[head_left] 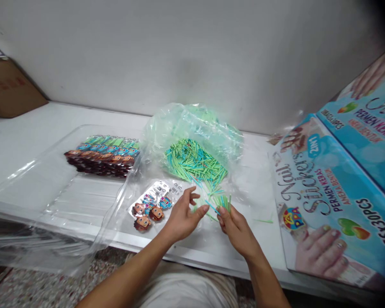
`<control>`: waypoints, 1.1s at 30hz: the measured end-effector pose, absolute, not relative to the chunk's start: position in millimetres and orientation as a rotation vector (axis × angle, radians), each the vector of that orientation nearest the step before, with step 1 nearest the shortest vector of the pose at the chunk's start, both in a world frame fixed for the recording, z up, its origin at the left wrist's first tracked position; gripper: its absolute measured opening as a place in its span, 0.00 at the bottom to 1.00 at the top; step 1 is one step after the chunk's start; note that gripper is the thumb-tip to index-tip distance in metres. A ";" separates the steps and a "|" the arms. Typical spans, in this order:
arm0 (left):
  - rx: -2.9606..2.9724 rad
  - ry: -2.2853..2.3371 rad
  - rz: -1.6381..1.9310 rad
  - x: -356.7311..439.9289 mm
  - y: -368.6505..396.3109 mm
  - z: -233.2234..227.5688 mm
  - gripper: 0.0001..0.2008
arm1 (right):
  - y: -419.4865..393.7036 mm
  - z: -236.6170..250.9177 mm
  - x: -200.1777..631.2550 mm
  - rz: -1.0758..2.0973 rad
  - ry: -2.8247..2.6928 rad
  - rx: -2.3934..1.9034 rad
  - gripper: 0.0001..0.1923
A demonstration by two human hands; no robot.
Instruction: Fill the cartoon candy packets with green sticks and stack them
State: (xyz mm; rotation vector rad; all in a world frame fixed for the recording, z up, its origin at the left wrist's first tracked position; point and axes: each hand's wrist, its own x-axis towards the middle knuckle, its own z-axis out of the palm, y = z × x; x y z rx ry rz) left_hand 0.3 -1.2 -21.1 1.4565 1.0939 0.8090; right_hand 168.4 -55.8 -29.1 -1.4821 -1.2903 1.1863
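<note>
My right hand (232, 222) is closed around a small bundle of thin green and blue sticks (225, 201), their ends pointing up past the thumb. Just left of it, my left hand (184, 216) has its thumb and fingers apart, with nothing visible between them. One blue stick (212, 207) slants out of the bundle toward the left thumb. Behind both hands, a clear plastic bag (192, 115) lies with its mouth toward me, and a heap of loose green and blue sticks (195, 164) spills from it. Flat packets with cartoon faces (150, 209) lie beside my left hand.
A clear plastic tray or sheet (51, 160) at left bears a stacked row of filled packets (104, 156). Large blue printed boxes (333, 201) stand at right. A brown carton (13, 87) sits at far left. The wall (179, 51) backs the white table (259, 244).
</note>
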 end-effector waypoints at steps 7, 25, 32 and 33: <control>1.203 0.826 1.118 14.3 -8.7 -15.5 0.18 | -65.6 -27.7 126.4 1.267 -1.765 -1.385 0.06; 1.227 1.367 1.235 -53.3 -14.5 -71.6 0.14 | 62.3 -61.0 117.6 0.842 -2.059 -1.883 0.09; 1.513 1.575 1.180 -71.1 -5.6 -56.0 0.15 | 68.7 -55.1 112.5 0.853 -2.316 -1.705 0.09; 1.592 1.617 1.163 -73.9 -1.5 -49.0 0.18 | 61.1 -47.0 116.2 0.849 -2.344 -1.658 0.09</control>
